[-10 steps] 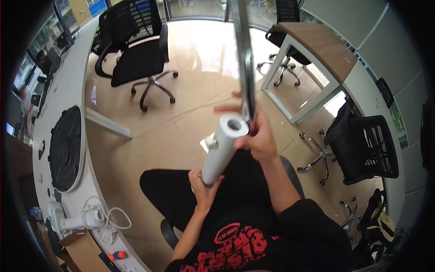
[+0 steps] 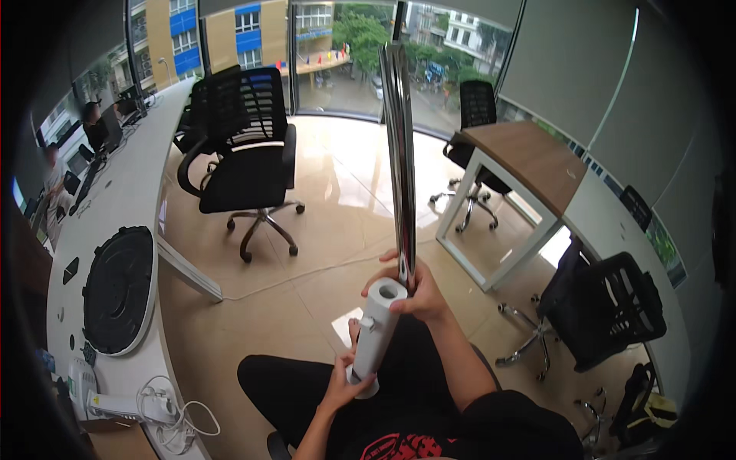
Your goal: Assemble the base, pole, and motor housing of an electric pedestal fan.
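My left hand (image 2: 346, 385) is wrapped round the lower part of a light grey plastic tube (image 2: 374, 337), tilted slightly over my lap. This tube has a round hole in its top end and a small knob (image 2: 368, 324) on its side. A long chrome pole (image 2: 400, 153) stands nearly upright beyond it. My right hand (image 2: 422, 297) is closed around the pole's lower end, with the thumb lying against the tube's rim. The pole's bottom is beside the tube's top, not in the hole; whether the two touch I cannot tell.
On the left, a long white desk (image 2: 123, 207) carries a black oval lid-like piece (image 2: 117, 291), a white device with a cable (image 2: 157, 406) and other items. Black office chairs (image 2: 249, 169) stand ahead and at right, near a brown-topped table (image 2: 529, 157). People sit at the desk's far left.
The view has tipped upward, so windows now show. The chrome pole appears more upright and its full length is visible. Both hands keep hold of the tube and pole.
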Action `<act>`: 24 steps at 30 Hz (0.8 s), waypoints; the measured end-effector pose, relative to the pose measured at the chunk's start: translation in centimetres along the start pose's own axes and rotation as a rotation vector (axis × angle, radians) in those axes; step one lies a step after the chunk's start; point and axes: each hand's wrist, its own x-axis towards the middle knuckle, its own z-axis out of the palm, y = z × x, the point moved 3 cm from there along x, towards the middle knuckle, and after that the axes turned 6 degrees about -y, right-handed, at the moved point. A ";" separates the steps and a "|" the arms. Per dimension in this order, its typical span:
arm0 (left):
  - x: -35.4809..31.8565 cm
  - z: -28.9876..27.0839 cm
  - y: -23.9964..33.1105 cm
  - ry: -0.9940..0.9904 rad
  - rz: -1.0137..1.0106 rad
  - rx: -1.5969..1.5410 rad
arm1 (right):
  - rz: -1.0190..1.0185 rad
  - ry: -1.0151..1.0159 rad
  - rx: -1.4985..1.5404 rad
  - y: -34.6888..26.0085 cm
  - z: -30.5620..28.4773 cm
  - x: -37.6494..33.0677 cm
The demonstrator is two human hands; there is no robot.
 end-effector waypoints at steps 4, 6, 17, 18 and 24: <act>-0.3 0.2 -0.9 0.015 0.014 0.002 | -0.010 -0.080 -0.093 1.1 0.3 0.7; -0.7 -0.2 -0.6 0.023 0.000 0.095 | -0.087 -0.064 -0.222 1.4 0.9 0.9; -1.2 0.4 2.3 0.061 0.088 0.322 | -0.203 0.081 -0.004 -3.2 2.5 3.1; -1.2 0.4 2.2 0.046 0.089 0.313 | -0.213 0.064 0.032 -3.5 2.6 3.2; -1.3 0.3 1.9 0.045 0.026 0.354 | -0.242 -0.015 0.113 -4.4 3.7 3.8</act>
